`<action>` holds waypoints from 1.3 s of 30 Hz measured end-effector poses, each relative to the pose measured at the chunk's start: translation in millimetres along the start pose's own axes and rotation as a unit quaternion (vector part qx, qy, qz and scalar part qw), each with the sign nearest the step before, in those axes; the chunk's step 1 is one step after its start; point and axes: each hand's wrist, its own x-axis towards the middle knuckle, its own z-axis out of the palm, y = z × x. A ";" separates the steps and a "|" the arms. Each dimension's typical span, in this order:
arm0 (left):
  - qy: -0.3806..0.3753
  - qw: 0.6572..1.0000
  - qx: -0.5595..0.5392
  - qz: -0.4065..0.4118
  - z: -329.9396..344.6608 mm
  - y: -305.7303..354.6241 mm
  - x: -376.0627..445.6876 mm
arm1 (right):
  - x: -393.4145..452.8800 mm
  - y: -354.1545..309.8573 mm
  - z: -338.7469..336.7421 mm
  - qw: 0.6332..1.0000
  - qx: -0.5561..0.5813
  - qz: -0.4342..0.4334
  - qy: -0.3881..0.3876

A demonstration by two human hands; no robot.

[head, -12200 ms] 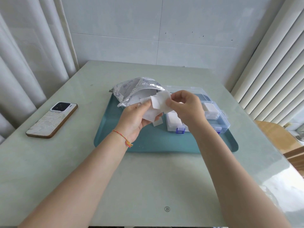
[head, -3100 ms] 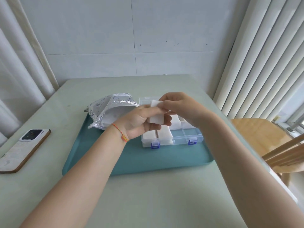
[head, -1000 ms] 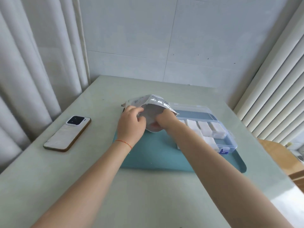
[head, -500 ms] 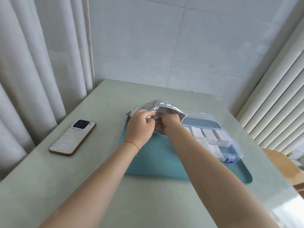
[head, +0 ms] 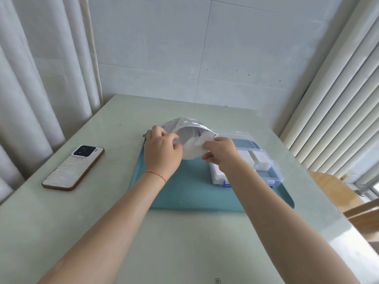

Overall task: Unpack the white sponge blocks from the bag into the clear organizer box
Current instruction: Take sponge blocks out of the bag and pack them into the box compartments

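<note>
A silver foil bag point(head: 187, 128) lies on the teal tray point(head: 184, 193), its mouth facing me. My left hand point(head: 161, 151) pinches the bag's near left edge and holds the mouth wide. My right hand point(head: 220, 153) grips a white sponge block point(head: 203, 140) just outside the mouth. The clear organizer box point(head: 268, 171) with blue latches sits at the right of the tray, lid back. Several white blocks point(head: 259, 158) fill its compartments, and my right forearm hides part of it.
A phone point(head: 73, 168) with a pale marbled back lies on the table to the left of the tray. Curtains hang at the left, vertical blinds at the right. A wooden chair point(head: 336, 191) stands past the table's right edge.
My right hand was inside the bag's mouth half a second ago; it has drawn back out to the right with a white block in its fingers. My left hand still holds the bag.
</note>
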 end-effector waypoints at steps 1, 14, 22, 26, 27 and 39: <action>-0.002 1.000 0.002 -0.001 -1.7 2.5 -2.6 | 0.0 0.4 -4.3 1.000 -0.007 0.000 -0.001; -0.137 0.989 -0.009 -0.059 5.7 21.9 -21.4 | -3.7 11.7 -45.5 0.998 0.002 0.015 -0.055; -0.208 0.866 -0.382 -0.246 10.5 43.1 -24.6 | -12.6 15.9 -56.1 0.997 0.018 -0.032 -0.074; -0.192 0.857 -0.401 -0.261 17.5 42.7 -24.3 | -13.2 17.2 -67.2 0.997 0.041 -0.066 -0.008; -0.187 0.856 -0.403 -0.264 18.9 41.2 -24.4 | -12.5 16.8 -70.2 0.996 0.057 -0.070 0.005; -0.276 0.772 -0.514 -0.253 10.5 49.2 -6.0 | -10.6 -5.6 -63.8 0.987 -0.058 -0.125 -0.087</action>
